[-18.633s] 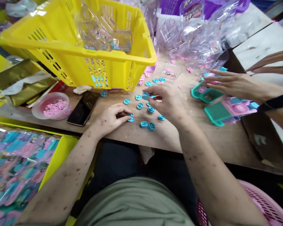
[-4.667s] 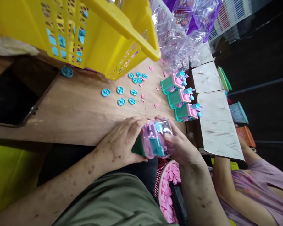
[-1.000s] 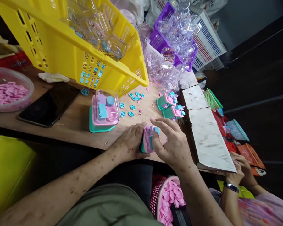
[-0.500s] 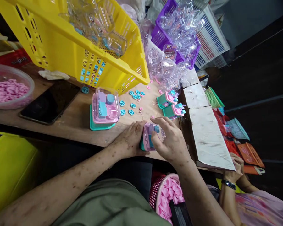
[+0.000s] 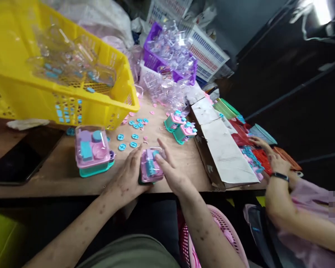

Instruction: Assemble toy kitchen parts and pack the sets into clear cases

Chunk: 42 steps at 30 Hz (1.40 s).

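A small pink and teal toy box with a clear lid [image 5: 151, 167] stands at the table's front edge, small purple and blue parts showing under the lid. My left hand [image 5: 130, 171] wraps its left side, fingers closed against it. On the right, my right hand [image 5: 171, 169] touches the lid with the thumb while its other fingers stretch out. Further left sits a similar lidded toy box [image 5: 93, 150]. Beyond my hands stand two lidless toy boxes [image 5: 181, 128] with small parts on top. Blue wheel-like discs [image 5: 134, 136] and tiny pink pieces lie scattered between.
A yellow basket [image 5: 100, 98] of clear lids stands at the left, above a black phone [image 5: 25, 156]. A purple basket [image 5: 194, 72] holds more clear plastic. Flattened white cardboard [image 5: 226, 152] lies to the right, near a co-worker's arm [image 5: 279, 182]. A pink basket [image 5: 226, 223] is below the table edge.
The camera view has swung to the right, so the table things sit further left. My right fingers have shifted from over the lid to its right side. The co-worker's hands have moved apart.
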Tool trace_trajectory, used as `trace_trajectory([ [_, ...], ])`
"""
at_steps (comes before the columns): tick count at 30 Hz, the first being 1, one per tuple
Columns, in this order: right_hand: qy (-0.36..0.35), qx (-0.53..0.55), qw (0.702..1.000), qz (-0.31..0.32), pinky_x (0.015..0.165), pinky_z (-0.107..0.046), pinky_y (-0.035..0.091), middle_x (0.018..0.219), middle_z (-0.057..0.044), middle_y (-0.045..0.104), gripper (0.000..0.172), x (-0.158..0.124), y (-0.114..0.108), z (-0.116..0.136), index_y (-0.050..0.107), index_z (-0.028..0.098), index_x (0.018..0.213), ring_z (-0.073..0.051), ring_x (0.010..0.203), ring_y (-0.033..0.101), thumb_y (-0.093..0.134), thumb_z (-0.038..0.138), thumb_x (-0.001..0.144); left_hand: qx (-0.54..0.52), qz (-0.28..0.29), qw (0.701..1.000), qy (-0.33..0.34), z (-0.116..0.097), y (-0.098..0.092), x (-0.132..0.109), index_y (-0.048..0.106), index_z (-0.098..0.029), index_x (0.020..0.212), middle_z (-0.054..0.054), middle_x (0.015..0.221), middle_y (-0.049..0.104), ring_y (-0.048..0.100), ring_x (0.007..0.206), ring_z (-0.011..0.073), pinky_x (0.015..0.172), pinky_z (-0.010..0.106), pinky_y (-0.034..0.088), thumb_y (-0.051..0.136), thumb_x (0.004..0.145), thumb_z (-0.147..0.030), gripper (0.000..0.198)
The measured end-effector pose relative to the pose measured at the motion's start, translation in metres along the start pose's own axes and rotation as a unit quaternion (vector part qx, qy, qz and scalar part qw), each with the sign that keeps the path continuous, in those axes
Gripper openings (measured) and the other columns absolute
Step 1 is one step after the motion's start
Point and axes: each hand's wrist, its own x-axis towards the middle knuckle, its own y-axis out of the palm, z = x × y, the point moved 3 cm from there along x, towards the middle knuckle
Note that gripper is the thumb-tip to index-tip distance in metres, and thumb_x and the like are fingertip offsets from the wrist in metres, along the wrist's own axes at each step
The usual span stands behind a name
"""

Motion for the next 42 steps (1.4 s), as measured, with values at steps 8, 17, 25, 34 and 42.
trace_trajectory([
  [8, -0.039, 0.041, 0.998, 0.001, 0.125, -0.058, 0.054, 0.168, -0.012, 0.058, 0.087, 0.025, 0.003, 0.001, 0.048, 0.036, 0.17, -0.033, 0.151, 0.061, 0.071, 0.079, 0.099, 0.055, -0.02, 0.998, -0.019, -0.009, -0.05, 0.007, 0.029, -0.033, 0.173, 0.017, 0.172, 0.049, 0.05, 0.162, 0.0404, 0.133, 0.065, 0.046, 0.081, 0.099, -0.054, 0.092],
  [17, -0.02, -0.262, 0.877, -0.403, 0.124, -0.059, 0.049, 0.164, -0.03, 0.048, 0.113, 0.108, -0.176, -0.002, 0.055, 0.016, 0.158, -0.047, 0.152, 0.05, 0.098, 0.071, 0.069, 0.238, -0.12, 0.964, 0.008, -0.067, -0.05, -0.018, 0.016, -0.026, 0.183, 0.023, 0.183, 0.032, 0.027, 0.171, 0.0556, 0.135, 0.084, 0.031, 0.079, 0.101, -0.043, 0.105],
  [25, -0.09, -0.213, 0.926, -0.298, 0.116, -0.065, 0.059, 0.166, -0.026, 0.047, 0.129, 0.023, -0.186, -0.031, 0.033, 0.024, 0.179, -0.047, 0.14, 0.066, 0.098, 0.059, 0.072, -0.05, 0.151, 0.985, -0.059, -0.056, 0.032, -0.02, 0.04, -0.031, 0.171, 0.018, 0.171, 0.054, 0.056, 0.158, 0.0428, 0.131, 0.069, 0.051, 0.073, 0.101, -0.037, 0.078],
  [34, -0.125, -0.252, 0.955, 0.096, 0.123, -0.065, 0.057, 0.171, -0.015, 0.055, 0.126, -0.031, -0.119, -0.01, 0.037, 0.042, 0.179, -0.043, 0.15, 0.064, 0.107, 0.049, 0.074, -0.083, 0.16, 0.982, -0.062, -0.022, 0.049, 0.019, 0.021, -0.029, 0.178, 0.023, 0.184, 0.03, 0.026, 0.174, 0.0478, 0.141, 0.075, 0.027, 0.103, 0.073, -0.041, 0.134],
  [42, -0.235, -0.409, 0.88, 0.055, 0.102, -0.037, 0.066, 0.133, -0.01, 0.079, 0.028, 0.194, -0.087, 0.12, 0.08, 0.021, 0.127, -0.022, 0.119, 0.077, 0.059, 0.036, 0.115, -0.09, 0.142, 0.986, -0.006, 0.024, 0.092, 0.015, 0.022, -0.04, 0.183, 0.016, 0.177, 0.048, 0.045, 0.166, 0.0459, 0.136, 0.064, 0.045, 0.097, 0.083, -0.031, 0.125],
])
